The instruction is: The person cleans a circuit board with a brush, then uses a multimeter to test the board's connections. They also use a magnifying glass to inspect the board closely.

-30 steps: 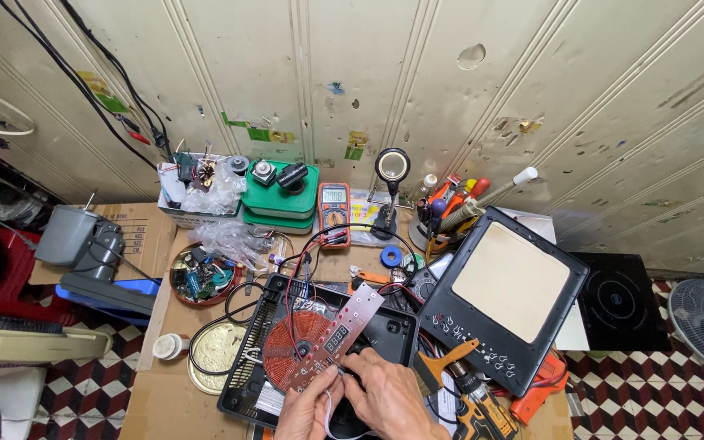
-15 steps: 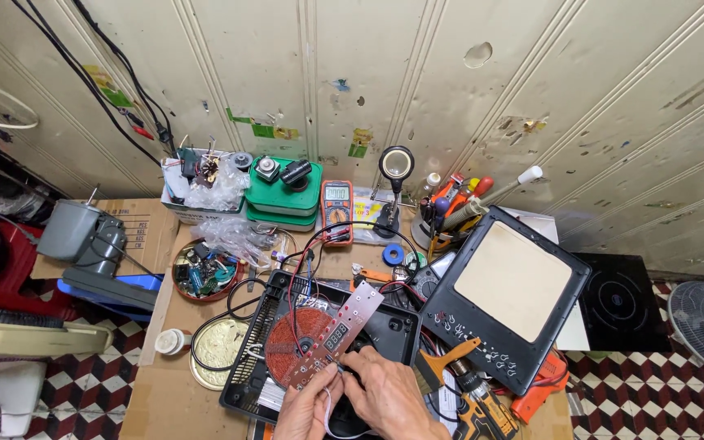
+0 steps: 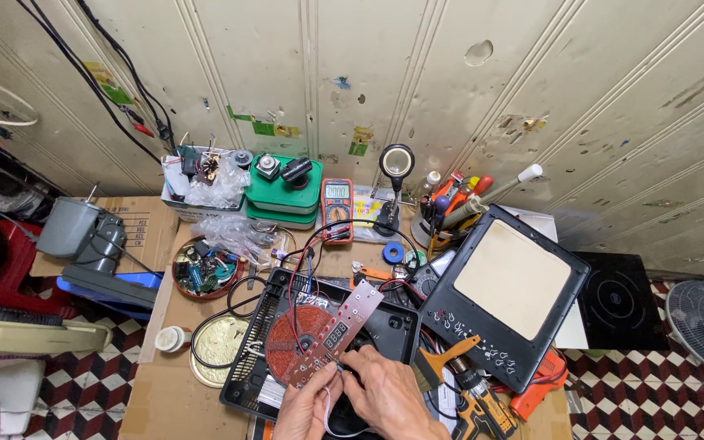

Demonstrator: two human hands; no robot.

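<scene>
- Control circuit board [image 3: 329, 334]: a long reddish strip with small digit displays, lower centre of the frame, tilted over the copper induction coil [image 3: 293, 336] inside the opened black cooker housing [image 3: 389, 326].
- Left hand [image 3: 307, 407]: fingers closed on the board's lower end, apparently propping it clear of the coil for access.
- Right hand [image 3: 380, 395]: fingers pinched at the same end, near a thin white wire [image 3: 327, 415]; what they clasp cannot be told.
- Glass cooker top [image 3: 508, 297]: leans right of centre, set aside off the housing.
- Multimeter [image 3: 336, 200]: upper centre, leads running down towards the housing.
- Hidden: both wrists cut by the bottom edge; the cardboard worktop [image 3: 169, 399] is mostly covered.
</scene>
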